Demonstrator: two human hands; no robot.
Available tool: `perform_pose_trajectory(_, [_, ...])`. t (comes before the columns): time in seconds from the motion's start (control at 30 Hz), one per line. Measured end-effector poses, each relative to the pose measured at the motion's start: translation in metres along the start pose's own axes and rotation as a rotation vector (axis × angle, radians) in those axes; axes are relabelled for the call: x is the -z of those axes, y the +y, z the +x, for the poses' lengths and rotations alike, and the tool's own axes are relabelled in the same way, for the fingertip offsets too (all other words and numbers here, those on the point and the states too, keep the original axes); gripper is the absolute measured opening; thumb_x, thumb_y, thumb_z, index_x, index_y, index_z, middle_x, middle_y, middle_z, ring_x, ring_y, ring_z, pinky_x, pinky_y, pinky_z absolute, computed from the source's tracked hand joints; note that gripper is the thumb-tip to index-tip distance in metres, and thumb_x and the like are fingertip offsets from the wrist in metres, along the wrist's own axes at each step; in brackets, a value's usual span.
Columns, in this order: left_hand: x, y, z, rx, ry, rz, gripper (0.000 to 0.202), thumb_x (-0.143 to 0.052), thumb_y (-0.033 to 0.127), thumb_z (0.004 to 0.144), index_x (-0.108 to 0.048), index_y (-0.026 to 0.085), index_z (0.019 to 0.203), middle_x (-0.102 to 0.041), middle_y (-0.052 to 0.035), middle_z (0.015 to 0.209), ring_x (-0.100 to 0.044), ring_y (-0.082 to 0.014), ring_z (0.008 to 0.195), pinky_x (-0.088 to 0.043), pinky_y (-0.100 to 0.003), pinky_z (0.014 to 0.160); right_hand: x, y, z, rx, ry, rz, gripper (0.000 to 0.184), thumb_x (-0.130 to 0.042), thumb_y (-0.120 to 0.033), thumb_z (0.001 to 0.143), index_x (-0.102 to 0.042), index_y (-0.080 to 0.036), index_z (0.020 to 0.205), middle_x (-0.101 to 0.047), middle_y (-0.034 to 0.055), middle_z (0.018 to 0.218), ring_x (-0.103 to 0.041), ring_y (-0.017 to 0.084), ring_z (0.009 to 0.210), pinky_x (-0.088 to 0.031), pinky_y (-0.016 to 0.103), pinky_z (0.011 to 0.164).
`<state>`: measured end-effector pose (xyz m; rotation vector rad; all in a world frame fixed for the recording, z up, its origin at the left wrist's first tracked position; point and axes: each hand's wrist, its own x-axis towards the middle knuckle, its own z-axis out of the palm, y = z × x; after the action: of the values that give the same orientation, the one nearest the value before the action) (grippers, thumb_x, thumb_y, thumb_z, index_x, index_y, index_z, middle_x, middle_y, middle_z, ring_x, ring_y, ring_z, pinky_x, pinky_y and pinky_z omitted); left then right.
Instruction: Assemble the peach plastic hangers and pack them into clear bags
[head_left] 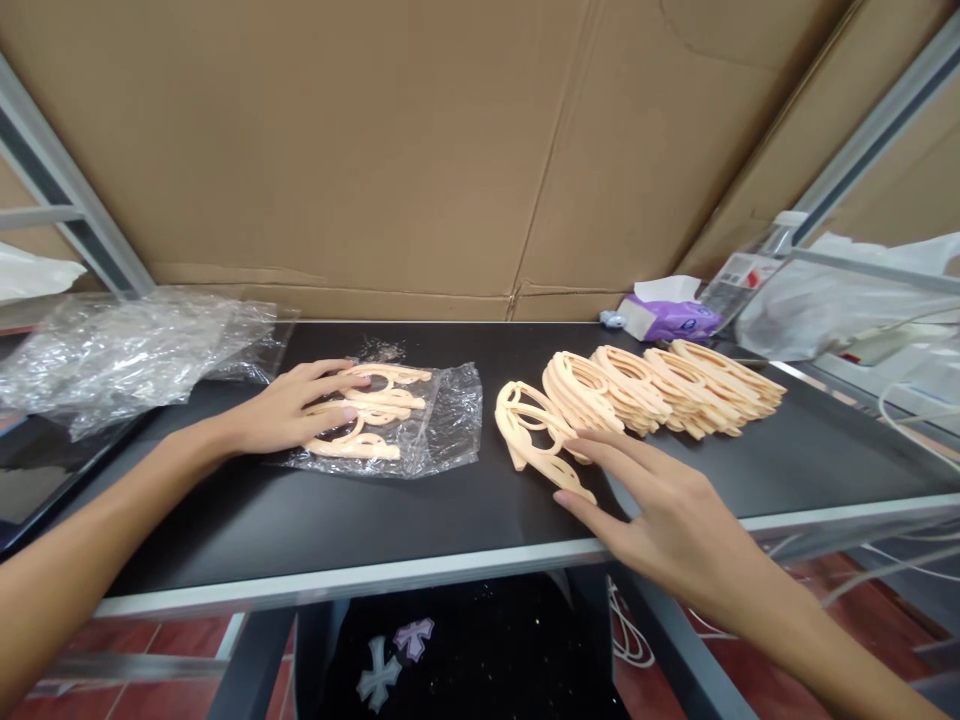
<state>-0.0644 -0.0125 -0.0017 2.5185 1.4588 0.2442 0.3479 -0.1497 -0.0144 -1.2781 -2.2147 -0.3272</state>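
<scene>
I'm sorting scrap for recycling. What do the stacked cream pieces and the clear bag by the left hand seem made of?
Stacked cream pieces: probably molded plastic, satin, with repeated rounded cutouts. Clear bag: likely thin plastic film, glossy, see-through and wrinkled.

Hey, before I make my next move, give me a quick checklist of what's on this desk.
1. Left hand on the peach pieces at the clear bag: ok.
2. Those pieces fully inside the bag: cannot tell; the left hand covers part of them.
3. Bag lying smooth: not ok, it is wrinkled.
4. Right hand at the nearest loose piece: ok, fingers at its near end.
5. Row of stacked pieces beside the right hand: ok.
6. Tissue pack off the row: cannot tell; it sits just behind.
</scene>
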Motion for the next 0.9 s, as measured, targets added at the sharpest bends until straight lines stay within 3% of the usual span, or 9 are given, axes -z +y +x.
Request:
perform_pose_trajectory(0.23, [0.001,0.003,0.000,0.006,0.015,-0.021,0.081,-0.033,0.083,0.092,-0.056,0.033,0.151,-0.036,-0.0066,0.169,-0.031,-0.0373,0.154,-0.020,-0.057,0.127,0.002,0.004,-0.010,-0.050,-0.027,-0.014,0.040,-0.065,-0.041,0.095,-0.065,-0.019,0.128,-0.074,0.0138,0.125,-0.074,0.032,0.109,-0.063,0.049,0.089])
perform_pose_trajectory(0.5, [-0.001,0.000,0.001,-0.002,0.029,-0.015,0.079,-0.031,0.082,0.093,-0.058,0.033,0.149,-0.039,-0.0053,0.168,-0.034,-0.0368,0.153,-0.022,-0.057,0.127,0.013,0.004,-0.003,-0.066,0.012,0.076,0.036,-0.065,-0.040,0.096,-0.066,-0.020,0.126,-0.079,0.0105,0.115,-0.077,0.029,0.102,-0.064,0.045,0.086])
perform_pose_trajectory(0.7, [-0.001,-0.001,0.002,0.018,0.020,-0.015,0.081,-0.029,0.082,0.094,-0.056,0.033,0.151,-0.038,-0.0058,0.168,-0.034,-0.0376,0.153,-0.020,-0.057,0.127,0.018,-0.001,0.029,-0.061,0.019,0.210,0.035,-0.071,-0.039,0.091,-0.070,-0.021,0.121,-0.079,0.0095,0.116,-0.076,0.029,0.106,-0.063,0.044,0.091])
perform_pose_trajectory(0.9, [0.001,0.003,0.000,0.037,0.022,-0.029,0.078,-0.026,0.078,0.097,-0.050,0.033,0.156,-0.039,-0.0046,0.168,-0.033,-0.0364,0.153,-0.021,-0.057,0.127,-0.012,-0.004,0.073,0.000,-0.083,0.401,0.028,-0.075,-0.032,0.086,-0.073,-0.018,0.110,-0.080,0.0089,0.109,-0.076,0.024,0.097,-0.060,0.039,0.088])
